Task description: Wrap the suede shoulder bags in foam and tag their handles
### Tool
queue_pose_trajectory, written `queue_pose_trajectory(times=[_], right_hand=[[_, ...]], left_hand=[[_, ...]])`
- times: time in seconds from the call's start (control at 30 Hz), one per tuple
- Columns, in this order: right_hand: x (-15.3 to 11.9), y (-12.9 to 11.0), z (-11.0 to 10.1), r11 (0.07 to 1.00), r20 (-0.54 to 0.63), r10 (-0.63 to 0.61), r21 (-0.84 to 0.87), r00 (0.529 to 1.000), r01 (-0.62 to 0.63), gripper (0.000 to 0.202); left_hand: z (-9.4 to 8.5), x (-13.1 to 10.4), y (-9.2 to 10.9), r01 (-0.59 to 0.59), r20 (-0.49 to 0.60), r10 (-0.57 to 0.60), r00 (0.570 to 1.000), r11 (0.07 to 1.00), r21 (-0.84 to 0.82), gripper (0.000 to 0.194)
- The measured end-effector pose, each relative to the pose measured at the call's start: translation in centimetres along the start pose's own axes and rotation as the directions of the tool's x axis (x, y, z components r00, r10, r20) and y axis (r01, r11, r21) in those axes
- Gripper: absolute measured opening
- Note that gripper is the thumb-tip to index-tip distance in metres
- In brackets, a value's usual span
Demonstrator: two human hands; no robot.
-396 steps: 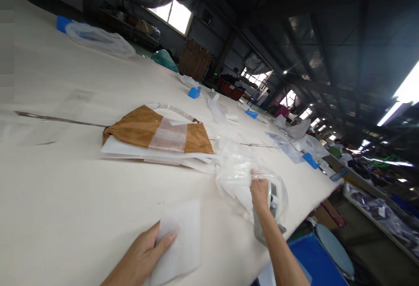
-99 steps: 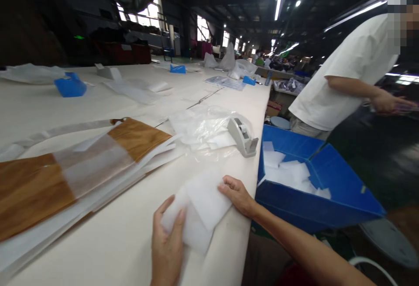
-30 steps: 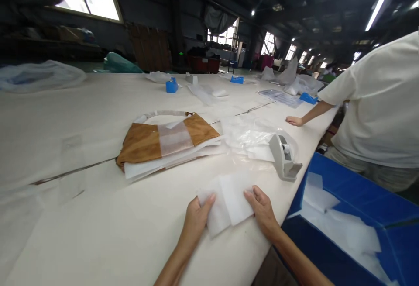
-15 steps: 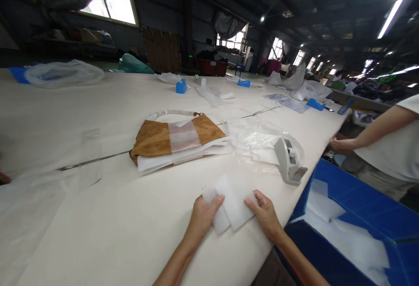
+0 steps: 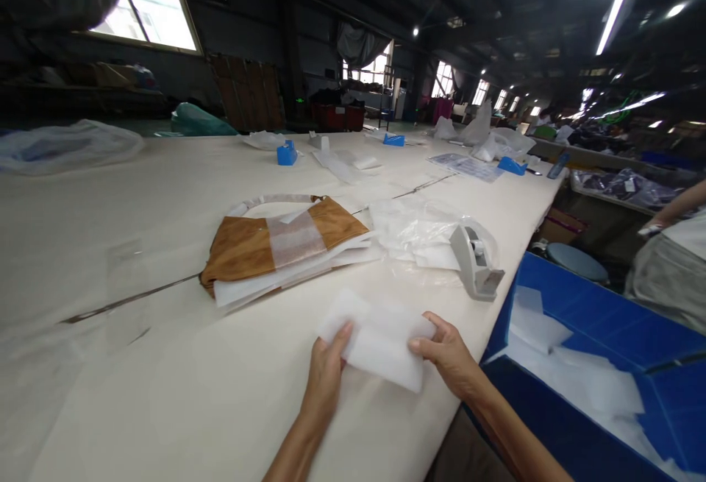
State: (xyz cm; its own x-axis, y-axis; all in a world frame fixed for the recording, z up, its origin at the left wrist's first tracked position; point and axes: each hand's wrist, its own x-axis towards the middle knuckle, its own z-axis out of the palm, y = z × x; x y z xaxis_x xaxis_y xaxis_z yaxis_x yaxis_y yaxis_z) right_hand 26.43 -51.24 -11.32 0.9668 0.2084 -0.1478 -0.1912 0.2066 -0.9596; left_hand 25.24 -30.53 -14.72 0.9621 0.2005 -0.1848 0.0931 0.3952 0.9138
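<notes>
1. Clock's centred on the white sheets (image 5: 383, 353), 12 pointing away from you. They're right between your hands, above the near part of the table (image 5: 193, 394). Your left hand (image 5: 325, 371) has its thumb clamped on their left side at 9, and your right hand (image 5: 449, 353) is pinching the right edge at 3.

2. My guess is thin packing foam: super light, soft, bendy, a bit slick where layers overlap. Not fragile like glass, but I'd expect it to crease or tear if yanked. Opposite edges seem the best spots to hold, thumbs on top, light squeeze.

3. Around it: tan handbag (image 5: 243, 250) with a pale wrap at 10 to 11, crinkly clear plastic (image 5: 397, 224) near 12, grey tape dispenser (image 5: 473, 265) at 2 on the table, and the blue bin (image 5: 562, 276) with more white pieces (image 5: 596, 386) towards 3, below table level.

4. Hard to make out: no clue how many layers you've got, the overlap just blurs white on white. Most of your fingers are tucked behind the stuff, so I can't see how deep they reach. The handbag's underside is hidden too.

5. Out at 2 to 3, a co-worker (image 5: 670, 272) is cut off by the frame, only an arm and some clothing showing.
</notes>
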Motion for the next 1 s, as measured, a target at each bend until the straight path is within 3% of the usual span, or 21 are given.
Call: queue_pose_trajectory(times=[0.13,0.4,0.6,0.77,0.9,1.0], right_hand=[[0.4,-0.1,0.3,0.995,0.062,0.052,-0.091,0.997,-0.046,0.037],[1.1,1.6,2.9,0.931,-0.101,-0.094,-0.361,0.99,0.052,0.016],[0.8,2.5,5.6,0.957,-0.091,-0.096,-0.282,0.991,0.067,0.026],[0.4,3.1,6.4,0.987,-0.038,-0.075,-0.146,0.996,0.069,0.032],[-0.1,3.0,6.4,0.995,0.0,-0.072,-0.065,0.997,0.072,0.032],[-0.4,3.0,6.2,0.997,0.022,-0.01,0.081,1.0,0.008,0.034]], left_hand=[[0.2,-0.5,0.7,-0.012,0.112,-0.001,0.994,0.993,0.113,0.056],[1.0,-1.0,0.6,0.016,0.308,-0.067,0.949,0.986,0.167,0.053],[1.0,-1.0,0.3,0.005,0.131,-0.031,0.991,0.981,0.194,0.05],[0.7,-0.7,-0.4,-0.041,0.031,0.035,0.999,0.975,0.217,0.052],[0.6,-0.4,-0.9,-0.062,-0.005,0.065,0.998,0.97,0.234,0.053],[0.8,-0.4,-0.7,-0.05,0.005,0.05,0.999,0.972,0.229,0.054]])
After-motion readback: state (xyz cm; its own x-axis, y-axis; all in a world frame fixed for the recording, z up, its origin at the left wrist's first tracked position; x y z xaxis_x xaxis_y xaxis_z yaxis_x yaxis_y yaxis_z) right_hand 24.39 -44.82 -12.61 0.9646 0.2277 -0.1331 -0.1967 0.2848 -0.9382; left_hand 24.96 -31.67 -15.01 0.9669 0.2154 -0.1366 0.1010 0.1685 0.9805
